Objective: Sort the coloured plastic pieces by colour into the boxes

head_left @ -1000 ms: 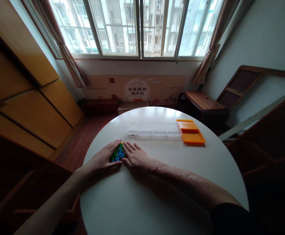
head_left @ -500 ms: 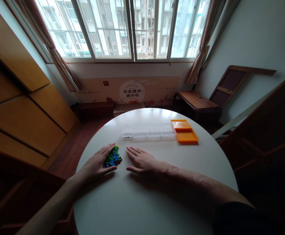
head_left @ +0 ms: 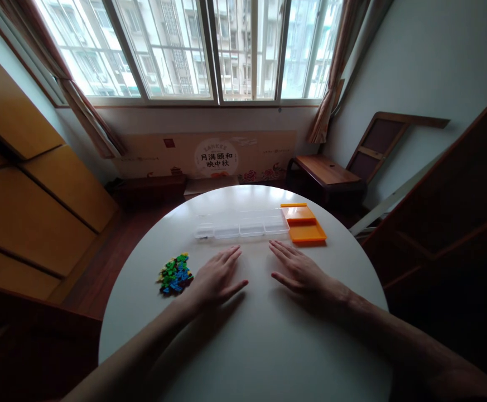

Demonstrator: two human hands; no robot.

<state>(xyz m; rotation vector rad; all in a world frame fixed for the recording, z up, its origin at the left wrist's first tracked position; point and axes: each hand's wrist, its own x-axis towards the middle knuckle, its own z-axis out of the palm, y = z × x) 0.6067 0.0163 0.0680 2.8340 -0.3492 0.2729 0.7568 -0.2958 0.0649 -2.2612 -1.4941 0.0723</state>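
Note:
A heap of small plastic pieces (head_left: 175, 273), green, blue, yellow and dark, lies on the left of the white round table (head_left: 243, 346). Just right of the heap is my left hand (head_left: 218, 274), fingers stretched out and thumb apart, with nothing in it. My right hand (head_left: 297, 269) is likewise open and holds nothing; its fingertips are just short of the orange tray. Beyond both hands lies a clear divided box (head_left: 240, 230) with several compartments. Against the box's right end sits the orange tray (head_left: 308, 231), which has two sections.
A small dark bit shows in or beside the clear box's left end. Past the table's far edge stand a low wooden chair (head_left: 329, 172) and a printed panel (head_left: 143, 156) under the window. Wooden cabinets (head_left: 21, 206) stand at the left.
My left hand has left the heap's side and moved right past it. My right hand has moved right, toward the orange tray. The whole view has shifted slightly.

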